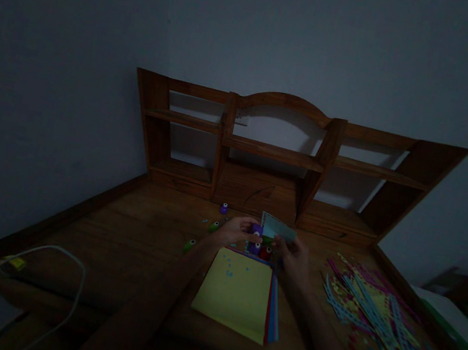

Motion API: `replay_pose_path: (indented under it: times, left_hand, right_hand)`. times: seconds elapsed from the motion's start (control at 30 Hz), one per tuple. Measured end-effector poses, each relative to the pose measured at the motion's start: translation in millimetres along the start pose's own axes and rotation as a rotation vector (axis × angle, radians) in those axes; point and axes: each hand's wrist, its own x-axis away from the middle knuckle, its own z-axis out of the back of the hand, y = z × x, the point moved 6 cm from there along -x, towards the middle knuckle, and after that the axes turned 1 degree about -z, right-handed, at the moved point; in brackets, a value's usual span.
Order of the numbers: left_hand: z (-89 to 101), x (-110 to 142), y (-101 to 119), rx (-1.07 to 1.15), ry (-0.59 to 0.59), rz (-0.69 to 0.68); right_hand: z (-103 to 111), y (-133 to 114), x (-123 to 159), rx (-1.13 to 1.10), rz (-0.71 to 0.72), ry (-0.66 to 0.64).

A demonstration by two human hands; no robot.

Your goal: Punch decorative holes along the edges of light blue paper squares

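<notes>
My left hand [235, 231] is closed around a small purple paper punch [256, 229] with an eye-like spot on it. In my right hand [295, 259] is a light blue sheet of paper [278, 227], pinched by its lower edge. A row of small cutouts runs along the sheet's left and top edges, and its left end is beside the purple punch. Just below my hands stand another purple punch [255, 249] and a red punch [265, 253]. Under them lies a stack topped by a yellow sheet [235, 296], dotted with tiny blue paper bits [229, 273].
Green punches [189, 245] and a purple one [224, 208] stand left of my hands. Colourful paper strips [369, 307] are heaped on the desk at right. A wooden shelf unit [271, 153] rises behind. At lower left, a white cable [82, 281] loops over the edge.
</notes>
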Motion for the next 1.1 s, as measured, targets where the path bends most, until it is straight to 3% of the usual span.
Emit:
replay_pose_path:
  times: [0.47, 0.87, 1.1]
  left_hand:
    - [-8.0, -2, -10, 0.024, -0.071, 0.019]
    - [-7.7, -2, -7, 0.021, -0.054, 0.005]
    - [-10.5, 1, -1, 0.024, -0.014, -0.01]
  right_hand:
    - [-3, 9, 0, -0.021, -0.011, -0.012]
    - [-4, 9, 0, 0.014, -0.024, -0.052]
    - [-3, 8, 1, 0.028, -0.025, -0.011]
